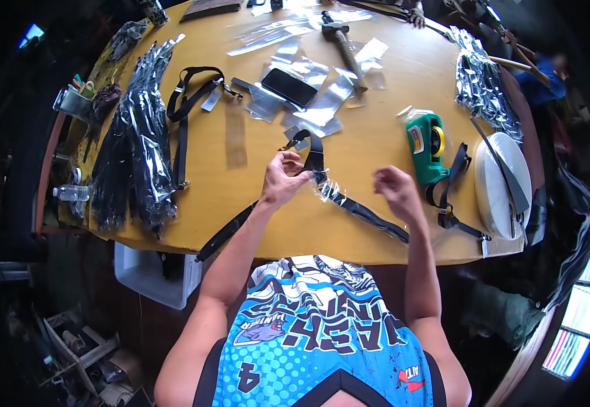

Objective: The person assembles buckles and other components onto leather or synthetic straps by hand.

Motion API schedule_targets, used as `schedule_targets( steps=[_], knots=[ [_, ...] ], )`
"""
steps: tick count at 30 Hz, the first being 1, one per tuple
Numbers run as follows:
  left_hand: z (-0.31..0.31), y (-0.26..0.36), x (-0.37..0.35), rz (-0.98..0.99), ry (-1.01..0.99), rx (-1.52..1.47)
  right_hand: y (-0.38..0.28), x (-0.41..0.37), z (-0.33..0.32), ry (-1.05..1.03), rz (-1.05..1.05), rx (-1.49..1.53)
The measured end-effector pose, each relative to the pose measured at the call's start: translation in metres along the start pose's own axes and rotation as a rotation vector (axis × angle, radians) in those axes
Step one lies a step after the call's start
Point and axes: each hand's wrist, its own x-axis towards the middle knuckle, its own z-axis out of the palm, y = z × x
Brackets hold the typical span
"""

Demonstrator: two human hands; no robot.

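My left hand [285, 180] is closed on a black strap [315, 152], which loops up above the fingers and has a metal clip near its upper end. A clear plastic sleeve [329, 191] is bunched around the strap beside my thumb. The strap's sleeved length [369, 218] runs right, towards the table's front edge. Another black strap length [228, 230] passes beneath my left forearm. To the right, apart from the strap, my right hand [398, 193] is raised with its fingers curled together; whether a small thing is pinched there I cannot make out.
A green tape dispenser [427, 149], black strap [451, 193] and white roll [501, 183] lie at right. Wrapped straps [142, 142] pile at left. Beyond my hands are a phone [289, 87], plastic sleeves [322, 112] and a hammer [342, 51]. Another person's hand [417, 17] is at the far edge.
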Motion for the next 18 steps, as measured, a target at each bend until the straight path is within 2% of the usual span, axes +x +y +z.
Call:
schedule_targets(
  steps=[2,4,6,8,13,18],
  knots=[
    [0.001,0.008,-0.004,0.024,0.005,0.03,-0.053,0.004,0.035,-0.113,-0.015,-0.224],
    [0.003,0.014,-0.007,0.035,-0.011,0.023,-0.069,0.017,0.058,-0.173,-0.081,-0.315],
    [0.005,0.017,-0.008,0.051,-0.011,0.021,-0.07,0.027,0.07,-0.166,-0.092,-0.346],
    [0.006,0.017,-0.009,0.044,-0.038,-0.015,-0.065,0.036,0.076,-0.163,-0.177,-0.498],
    [0.006,0.024,-0.013,0.036,-0.059,-0.032,-0.069,0.039,0.078,-0.189,-0.134,-0.605],
    [0.008,0.026,-0.014,0.071,-0.039,0.002,-0.069,0.039,0.08,-0.18,-0.209,-0.692]
  ],
)
